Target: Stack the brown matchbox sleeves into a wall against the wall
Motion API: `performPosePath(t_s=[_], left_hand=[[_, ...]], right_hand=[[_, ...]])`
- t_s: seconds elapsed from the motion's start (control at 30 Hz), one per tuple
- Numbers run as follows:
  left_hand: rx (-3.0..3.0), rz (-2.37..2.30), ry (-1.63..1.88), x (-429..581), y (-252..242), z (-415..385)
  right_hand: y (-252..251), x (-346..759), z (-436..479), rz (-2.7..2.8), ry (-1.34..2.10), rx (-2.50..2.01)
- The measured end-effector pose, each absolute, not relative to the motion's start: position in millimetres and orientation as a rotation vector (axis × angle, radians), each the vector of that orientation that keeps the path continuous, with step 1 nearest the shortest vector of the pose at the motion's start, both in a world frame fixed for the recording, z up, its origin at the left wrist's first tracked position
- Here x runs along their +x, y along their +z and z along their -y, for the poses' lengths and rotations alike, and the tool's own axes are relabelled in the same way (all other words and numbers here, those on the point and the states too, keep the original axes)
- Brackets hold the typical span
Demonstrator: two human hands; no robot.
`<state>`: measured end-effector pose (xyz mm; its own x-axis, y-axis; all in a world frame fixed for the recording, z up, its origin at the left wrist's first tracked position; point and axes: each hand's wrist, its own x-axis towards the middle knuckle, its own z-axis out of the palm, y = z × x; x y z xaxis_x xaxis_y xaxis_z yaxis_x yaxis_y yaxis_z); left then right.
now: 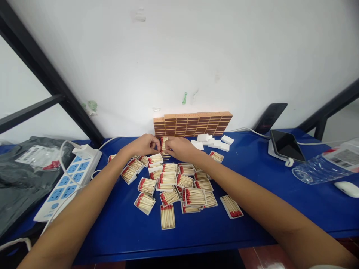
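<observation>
Near the back of the table, my left hand (146, 144) and my right hand (180, 148) face each other with fingers curled in. Between them is a small bundle of red-headed matches (164, 143), its sides covered by my fingers; whether a tray surrounds it is hard to see. A few loose matches (166, 157) lie just below. In front of my hands, many open white matchbox trays (167, 178) full of matches are piled and overlapping. One filled tray (231, 206) lies apart by my right forearm, another (167, 217) at the front of the pile.
Stacked matchboxes (193, 125) form a low wall at the back. White empty trays (211, 142) lie to their right. A power strip (70, 179) and dark plastic bag (30, 175) are left; a phone (287, 145), clear plastic packaging (322, 166) and white mouse (347, 189) are right.
</observation>
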<state>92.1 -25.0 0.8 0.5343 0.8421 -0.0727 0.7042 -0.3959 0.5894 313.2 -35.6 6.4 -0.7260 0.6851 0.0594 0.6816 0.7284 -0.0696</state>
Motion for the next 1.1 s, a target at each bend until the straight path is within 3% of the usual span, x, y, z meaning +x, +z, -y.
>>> performPosePath(t_s=[0.5, 1.1], left_hand=[[2.195, -1.295, 0.316, 94, 1, 27], [2.277, -1.371, 0.407, 99, -1, 27]], right_hand=[[1, 322, 32, 2.888, 0.177, -0.877], [1, 324, 22, 2.841, 0.092, -1.146]])
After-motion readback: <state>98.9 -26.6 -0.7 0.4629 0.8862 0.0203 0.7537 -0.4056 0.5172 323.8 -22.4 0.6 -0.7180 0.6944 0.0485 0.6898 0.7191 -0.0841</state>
